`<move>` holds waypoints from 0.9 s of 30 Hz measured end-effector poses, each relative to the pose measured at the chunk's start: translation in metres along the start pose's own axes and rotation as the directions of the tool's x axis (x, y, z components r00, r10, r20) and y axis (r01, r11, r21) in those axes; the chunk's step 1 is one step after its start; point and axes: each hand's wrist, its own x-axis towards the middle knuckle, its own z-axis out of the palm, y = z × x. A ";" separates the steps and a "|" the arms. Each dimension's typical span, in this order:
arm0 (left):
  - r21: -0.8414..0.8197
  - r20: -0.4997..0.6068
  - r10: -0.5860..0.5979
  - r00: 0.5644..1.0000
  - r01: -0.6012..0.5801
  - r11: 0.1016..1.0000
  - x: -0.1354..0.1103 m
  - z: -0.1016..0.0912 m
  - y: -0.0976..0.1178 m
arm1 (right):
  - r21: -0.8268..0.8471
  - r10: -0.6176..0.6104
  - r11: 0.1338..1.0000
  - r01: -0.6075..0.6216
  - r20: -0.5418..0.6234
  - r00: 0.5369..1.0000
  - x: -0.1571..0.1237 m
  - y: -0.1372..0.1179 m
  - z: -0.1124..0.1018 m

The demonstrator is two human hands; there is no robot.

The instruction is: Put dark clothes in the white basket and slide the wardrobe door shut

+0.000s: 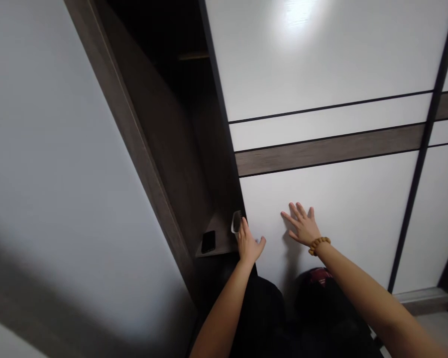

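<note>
A white sliding wardrobe door (343, 209) with black frame lines and a brown wood-look band fills the middle of the view. My left hand (249, 244) is at the door's left edge, its thumb apart from the fingers, the fingers reaching round that edge. Flat against the lower white panel, my right hand (303, 224) has its fingers spread, and a brown beaded bracelet (319, 245) circles the wrist. Just behind my left fingers, a pale-rimmed container (236, 223) shows in part on a shelf; its contents cannot be made out.
Left of the door is a dark wardrobe opening with a rod (194, 56) high inside. On the low shelf (221, 231) lies a black phone (208, 241). A brown wardrobe side frame (134, 134) and a grey wall (59, 139) stand left. My dark-clothed knees are close below.
</note>
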 end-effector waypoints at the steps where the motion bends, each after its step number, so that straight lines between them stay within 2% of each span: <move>1: -0.039 0.067 -0.017 0.998 0.020 0.999 -0.001 0.003 -0.003 | -0.021 0.017 1.000 -0.017 -0.029 0.999 -0.002 0.002 0.002; 4: -0.113 0.147 -0.043 0.988 0.060 0.992 -0.008 0.012 -0.011 | -0.077 0.046 0.996 -0.053 -0.095 0.994 -0.006 0.012 0.008; 7: -0.112 0.191 -0.012 0.981 0.034 0.993 -0.015 0.018 -0.029 | -0.109 0.035 0.993 -0.047 -0.103 0.994 -0.010 0.025 0.012; 9: -0.038 0.174 0.024 0.984 -0.018 0.999 -0.013 0.020 -0.050 | -0.123 0.069 0.989 -0.082 -0.102 0.992 -0.014 0.031 0.013; 11: 0.041 0.093 0.057 0.994 -0.061 0.997 -0.005 0.022 -0.077 | -0.126 0.146 0.979 -0.158 -0.098 0.984 -0.020 0.032 0.014; 13: 0.040 0.002 0.103 0.995 -0.103 0.994 0.006 0.024 -0.102 | -0.120 0.249 0.959 -0.258 -0.085 0.965 -0.027 0.024 0.016; 16: -0.111 -0.066 0.199 0.978 -0.205 0.972 0.014 0.023 -0.123 | -0.107 0.427 0.894 -0.435 -0.085 0.900 -0.033 0.000 0.022; 17: -0.178 -0.038 0.250 0.968 -0.253 0.951 0.010 0.021 -0.124 | -0.097 0.470 0.873 -0.478 -0.096 0.877 -0.034 -0.010 0.025; 19: -0.277 0.106 0.374 0.921 -0.334 0.901 -0.008 0.014 -0.117 | -0.059 0.496 0.861 -0.505 -0.118 0.860 -0.031 -0.032 0.030; 20: -0.323 0.272 0.421 0.866 -0.330 0.887 -0.022 0.010 -0.112 | -0.035 0.491 0.867 -0.498 -0.123 0.863 -0.029 -0.042 0.033; 21: -0.351 0.436 0.448 0.780 -0.311 0.883 -0.038 0.009 -0.106 | -0.011 0.484 0.872 -0.489 -0.123 0.866 -0.026 -0.052 0.035; 23: -0.373 0.684 0.484 0.546 -0.309 0.875 -0.074 0.012 -0.100 | 0.030 0.491 0.871 -0.491 -0.103 0.865 -0.018 -0.068 0.041; 24: -0.334 0.791 0.439 0.426 -0.301 0.893 -0.092 0.018 -0.101 | 0.043 0.507 0.862 -0.506 -0.090 0.857 -0.015 -0.074 0.044; 25: -0.262 0.892 0.355 0.280 -0.320 0.910 -0.108 0.025 -0.104 | 0.050 0.528 0.849 -0.526 -0.080 0.845 -0.013 -0.077 0.047; 26: -0.200 0.927 0.290 0.237 -0.343 0.918 -0.122 0.033 -0.110 | 0.050 0.551 0.834 -0.549 -0.075 0.831 -0.011 -0.078 0.050; 27: -0.174 0.939 0.263 0.221 -0.353 0.919 -0.134 0.039 -0.118 | 0.046 0.573 0.820 -0.571 -0.077 0.816 -0.010 -0.078 0.054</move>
